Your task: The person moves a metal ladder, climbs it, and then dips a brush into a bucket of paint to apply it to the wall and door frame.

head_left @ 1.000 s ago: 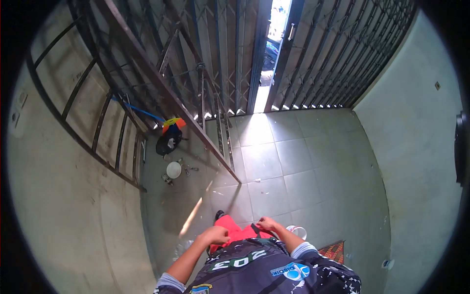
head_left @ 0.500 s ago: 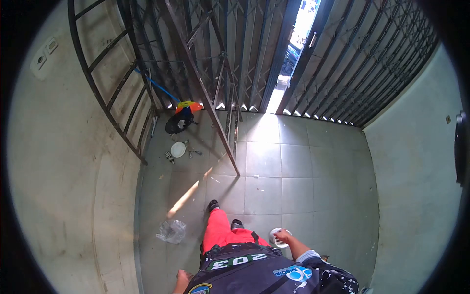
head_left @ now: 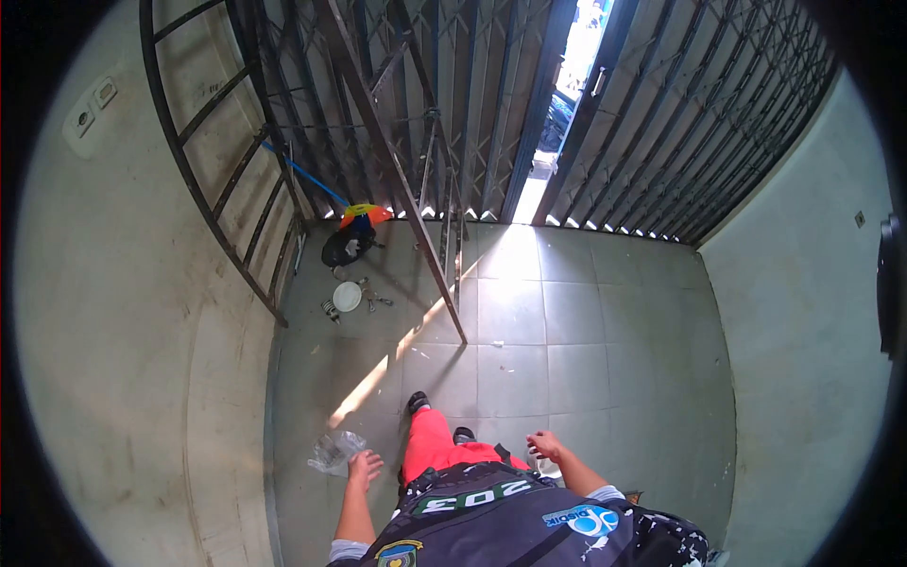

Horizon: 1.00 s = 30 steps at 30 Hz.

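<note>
My left hand (head_left: 364, 467) hangs at my side with fingers spread, holding nothing, just right of a crumpled clear plastic bag (head_left: 333, 451) on the floor. My right hand (head_left: 545, 444) is out in front of my hip, fingers loosely apart, above a white round container (head_left: 546, 465) on the tiles that it partly hides; contact cannot be made out. My red trousers (head_left: 430, 442) and dark shoes show between the hands.
A metal frame (head_left: 213, 180) leans on the left wall. A long steel bar (head_left: 408, 206) slants down to the tiles. A folding grille gate (head_left: 661, 123) stands ahead with a narrow gap (head_left: 567, 85). A black bag (head_left: 342, 246), white lid (head_left: 347, 297) and small parts lie in the corner.
My left hand has come forward from behind my hip and now hangs open next to the plastic bag. My right hand stays over the white container. The view barely shifted.
</note>
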Each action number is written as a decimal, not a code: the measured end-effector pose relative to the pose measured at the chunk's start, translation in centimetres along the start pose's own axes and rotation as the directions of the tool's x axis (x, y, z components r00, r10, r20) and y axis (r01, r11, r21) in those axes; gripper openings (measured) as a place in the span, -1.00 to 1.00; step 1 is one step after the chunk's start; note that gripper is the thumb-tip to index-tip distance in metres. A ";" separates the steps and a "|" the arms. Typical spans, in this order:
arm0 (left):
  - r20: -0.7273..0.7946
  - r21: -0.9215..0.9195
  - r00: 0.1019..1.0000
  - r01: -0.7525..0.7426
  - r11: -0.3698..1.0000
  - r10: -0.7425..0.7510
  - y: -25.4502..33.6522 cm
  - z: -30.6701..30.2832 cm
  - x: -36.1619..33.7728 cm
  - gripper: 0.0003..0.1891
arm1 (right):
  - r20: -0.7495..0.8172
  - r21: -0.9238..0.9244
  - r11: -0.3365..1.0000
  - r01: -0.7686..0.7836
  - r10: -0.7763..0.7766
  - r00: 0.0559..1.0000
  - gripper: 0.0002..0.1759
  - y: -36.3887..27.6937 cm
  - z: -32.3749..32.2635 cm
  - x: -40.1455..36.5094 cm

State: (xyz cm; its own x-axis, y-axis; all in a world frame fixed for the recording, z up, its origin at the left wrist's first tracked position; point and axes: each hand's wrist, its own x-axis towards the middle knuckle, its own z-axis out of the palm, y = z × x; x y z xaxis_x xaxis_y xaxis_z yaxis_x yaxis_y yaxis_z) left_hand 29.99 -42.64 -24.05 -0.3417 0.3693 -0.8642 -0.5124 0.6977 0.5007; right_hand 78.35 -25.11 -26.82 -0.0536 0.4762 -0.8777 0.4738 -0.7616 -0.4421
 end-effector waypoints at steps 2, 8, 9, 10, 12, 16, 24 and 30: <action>-0.001 0.022 0.999 -0.042 0.999 0.042 1.4 -0.6 0.4 -0.51 | -0.004 -0.005 1.000 -0.001 0.001 1.000 -0.54 -0.5 -0.2 -0.1; -0.037 -0.018 0.999 0.030 0.999 -0.031 -0.7 -2.3 0.6 -0.50 | -0.056 0.058 0.997 -0.045 0.049 0.997 -0.59 2.5 -1.8 0.2; -0.037 -0.013 0.996 0.076 0.997 -0.076 -1.7 -2.5 0.5 -0.51 | -0.064 0.076 0.994 -0.076 0.081 0.995 -0.62 3.2 -2.0 0.0; -0.037 -0.009 0.992 0.121 0.993 -0.121 -2.8 -2.7 0.5 -0.52 | -0.071 0.095 0.990 -0.106 0.113 0.991 -0.66 3.7 -2.0 -0.4; -0.023 -0.006 0.983 0.179 0.984 -0.179 -5.5 -3.2 1.0 -0.54 | -0.072 0.155 0.980 -0.128 0.140 0.988 -0.73 5.6 -2.0 0.1; 0.005 0.042 0.973 0.229 0.972 -0.230 -6.3 -1.8 -1.0 -0.60 | 0.013 0.179 0.972 -0.150 0.150 0.989 -0.77 9.3 -2.4 2.0; 0.033 0.026 0.976 0.216 0.976 -0.217 -5.0 -0.6 1.2 -0.60 | -0.093 0.121 0.989 -0.089 0.100 0.991 -0.58 3.7 -6.7 -0.6; 0.009 0.056 0.990 0.139 0.989 -0.140 -0.3 0.6 1.1 -0.55 | -0.464 0.061 0.998 0.006 0.023 0.886 -0.54 0.0 -12.0 -0.7</action>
State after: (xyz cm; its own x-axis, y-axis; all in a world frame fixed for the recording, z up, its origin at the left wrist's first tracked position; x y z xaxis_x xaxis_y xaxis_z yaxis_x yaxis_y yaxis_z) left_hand 30.21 -42.05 -25.16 -0.2595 0.2739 -0.9261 -0.5103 0.7752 0.3723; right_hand 88.92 -20.19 -23.98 0.3708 0.6082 -0.7019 0.4194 -0.7839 -0.4578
